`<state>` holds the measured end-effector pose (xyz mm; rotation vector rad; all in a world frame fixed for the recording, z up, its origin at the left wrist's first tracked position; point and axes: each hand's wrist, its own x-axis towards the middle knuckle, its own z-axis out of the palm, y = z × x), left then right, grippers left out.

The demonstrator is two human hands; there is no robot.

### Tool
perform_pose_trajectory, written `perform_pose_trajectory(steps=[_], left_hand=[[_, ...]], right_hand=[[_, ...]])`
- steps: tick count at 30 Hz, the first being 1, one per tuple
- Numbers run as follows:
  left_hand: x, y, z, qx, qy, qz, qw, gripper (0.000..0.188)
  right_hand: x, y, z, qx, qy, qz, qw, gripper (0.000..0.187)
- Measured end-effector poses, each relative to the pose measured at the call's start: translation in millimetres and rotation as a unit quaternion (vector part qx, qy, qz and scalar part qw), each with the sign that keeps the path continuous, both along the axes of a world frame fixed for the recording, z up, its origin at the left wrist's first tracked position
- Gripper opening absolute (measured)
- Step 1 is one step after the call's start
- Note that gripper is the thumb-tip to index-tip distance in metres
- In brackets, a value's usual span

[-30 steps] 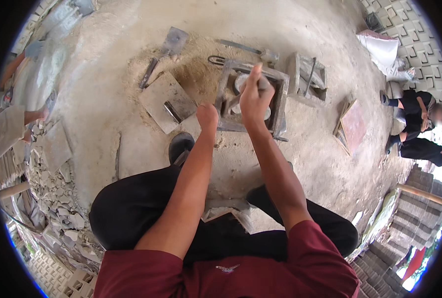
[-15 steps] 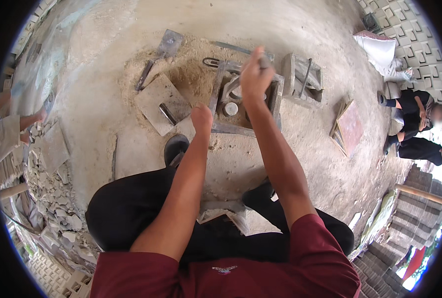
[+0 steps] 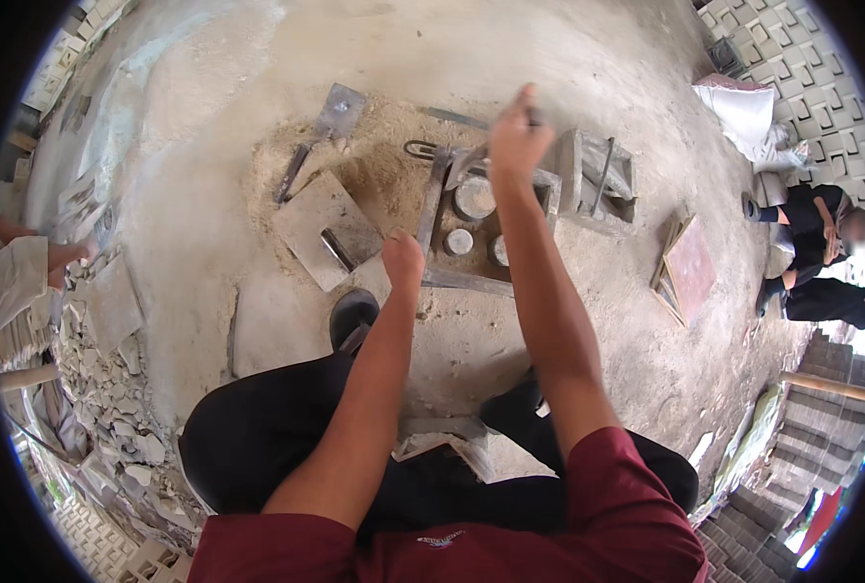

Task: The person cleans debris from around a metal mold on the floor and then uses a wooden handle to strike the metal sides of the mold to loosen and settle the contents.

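Observation:
My right hand, slightly blurred, is closed above the far part of a grey open box frame. It grips a hand tool whose grey, blade-like part sticks out on its left; the tool's exact kind is unclear. Within the frame stand a large round grey disc, a smaller pale cylinder and another cylinder, partly covered by my right forearm. Beside the frame's left wall, my left hand is closed, and what its fingers hold, if anything, is hidden.
Left of the frame lies a square slab with a dark metal tube on it. Beyond it, a flat-bladed shovel rests on sand. A second box and a reddish board lie right. People sit at both sides.
My right hand has shifted with its tool, showing the large disc beneath. My left hand stays closed beside the frame. The whole view has moved slightly.

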<state>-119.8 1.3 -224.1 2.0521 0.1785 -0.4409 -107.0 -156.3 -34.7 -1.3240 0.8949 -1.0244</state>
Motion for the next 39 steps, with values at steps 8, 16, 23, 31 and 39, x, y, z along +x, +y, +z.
perform_pose_trajectory(steps=[8,16,23,31,39], left_hand=[[0,-1,5,0.034,0.013,-0.034,0.999,0.057],[5,-3,4,0.015,0.025,-0.012,1.000,0.055],[0,-10,-1,0.006,0.020,-0.023,1.000,0.058],[-1,-6,-8,0.022,-0.035,-0.023,0.999,0.057],[-4,-17,-10,-0.036,-0.046,-0.043,0.997,0.050]], right_hand=[[0,-14,-3,-0.053,-0.085,-0.053,0.994,0.051],[3,-21,-18,0.004,-0.128,-0.110,0.986,0.052],[-11,-20,-25,0.012,-0.136,-0.121,0.983,0.046],[5,5,-35,-0.031,-0.091,-0.099,0.990,0.045],[-12,-14,-55,-0.056,-0.072,-0.022,0.996,0.029]])
